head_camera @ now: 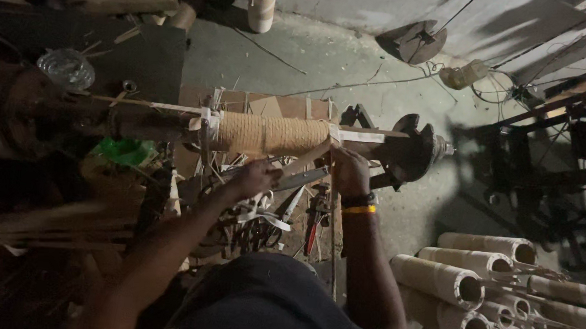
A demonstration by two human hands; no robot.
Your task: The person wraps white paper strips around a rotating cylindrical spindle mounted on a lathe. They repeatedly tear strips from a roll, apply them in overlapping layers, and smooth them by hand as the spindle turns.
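Both arms outstretched, left hand and right hand curled.

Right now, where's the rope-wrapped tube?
Head view, centre: the rope-wrapped tube lies horizontal on the winding machine, just above both hands, the right hand at its right end.

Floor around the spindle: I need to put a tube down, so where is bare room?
Bare concrete floor beyond the rope-wound tube, and a strip right of the right hand, above the stacked tubes. Crowded under both hands: tools.

Pale cardboard tubes lie stacked at lower right (open ends showing); green plastic left.
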